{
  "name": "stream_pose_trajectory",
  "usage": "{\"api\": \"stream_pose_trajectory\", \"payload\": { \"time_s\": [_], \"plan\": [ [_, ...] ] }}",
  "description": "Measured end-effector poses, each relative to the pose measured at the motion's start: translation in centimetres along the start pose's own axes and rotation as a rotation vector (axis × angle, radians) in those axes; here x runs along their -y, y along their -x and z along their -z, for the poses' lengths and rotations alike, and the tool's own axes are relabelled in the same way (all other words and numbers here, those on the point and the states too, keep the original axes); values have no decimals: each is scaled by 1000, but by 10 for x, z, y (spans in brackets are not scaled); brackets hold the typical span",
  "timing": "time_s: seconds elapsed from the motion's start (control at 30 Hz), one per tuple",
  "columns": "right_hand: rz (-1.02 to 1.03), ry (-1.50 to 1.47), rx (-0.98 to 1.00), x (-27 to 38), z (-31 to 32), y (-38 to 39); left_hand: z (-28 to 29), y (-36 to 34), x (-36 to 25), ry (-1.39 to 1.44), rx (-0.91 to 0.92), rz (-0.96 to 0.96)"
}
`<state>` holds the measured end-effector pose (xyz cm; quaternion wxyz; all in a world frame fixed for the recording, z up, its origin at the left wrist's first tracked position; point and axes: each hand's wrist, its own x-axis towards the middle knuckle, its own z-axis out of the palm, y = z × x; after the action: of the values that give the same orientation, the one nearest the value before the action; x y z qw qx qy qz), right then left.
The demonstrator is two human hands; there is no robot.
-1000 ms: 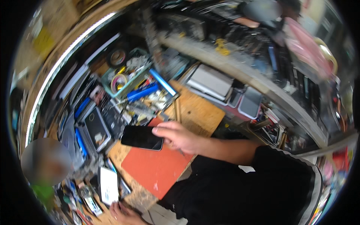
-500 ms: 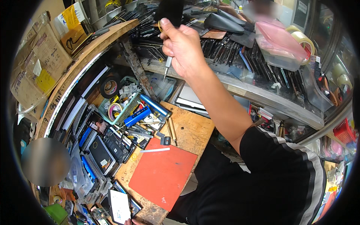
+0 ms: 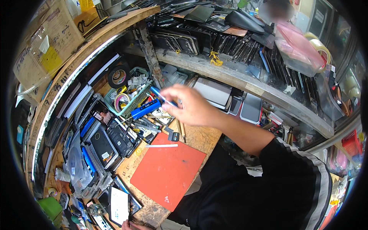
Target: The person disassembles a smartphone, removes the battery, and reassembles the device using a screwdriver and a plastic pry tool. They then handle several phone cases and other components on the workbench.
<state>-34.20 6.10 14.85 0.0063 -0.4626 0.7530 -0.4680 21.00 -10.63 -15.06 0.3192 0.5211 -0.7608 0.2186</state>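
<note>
While working over a wooden bench [image 3: 203, 132], holds the right hand [image 3: 191, 107] out near the middle of the view, back of the hand up, fingers bent, thumb close to the fingertips. Too blurred to tell whether pinching anything: only a thin pale line at the fingertips, perhaps a tool shaft, perhaps a glint from behind.

Nearest to that hand, a glossy blue cylinder [image 3: 154, 91]: leftward from the grip and partly covered by the fingers, long axis slanting from upper left down to lower right, toward the palm. Cannot tell whether touched or merely overlapped. Just below it, a thicker blue cylinder [image 3: 145, 110], tilted the other way, beside a green basket [image 3: 135, 103] of tape rolls [image 3: 122, 101] and small parts.

Well apart, at the lower edge, has the left hand [image 3: 132, 225] at the bottom corner of a white-faced, black-edged flat panel [image 3: 119, 207]. Mostly cut off, so no telling whether gripping or just touching.

Between the hands, an orange-red mat [image 3: 168, 176] with a narrow pale strip [image 3: 161, 145] across its far end; close by, a small black square piece [image 3: 175, 137] and slim brass-coloured tools [image 3: 182, 130].
</note>
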Motion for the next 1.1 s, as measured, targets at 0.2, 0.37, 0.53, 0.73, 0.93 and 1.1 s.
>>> {"api": "stream_pose_trajectory", "payload": {
  "time_s": [0.2,0.37,0.53,0.73,0.93,1.1],
  "plan": [
    [112,844,-624,32,91,-65,52,-56,-61,101,-158,-86],
    [-269,1005,-363,41,113,-102,89,-71,-83,481,172,267],
    [-122,1040,-543,34,103,-90,107,-84,-98,437,133,209],
    [540,744,-149,27,1,-17,94,-89,-93,429,81,155],
    [777,475,526,-13,-121,11,95,-80,-86,395,57,149],
    [826,481,206,-13,-132,-29,98,-84,-91,459,-14,235]
  ]
}}
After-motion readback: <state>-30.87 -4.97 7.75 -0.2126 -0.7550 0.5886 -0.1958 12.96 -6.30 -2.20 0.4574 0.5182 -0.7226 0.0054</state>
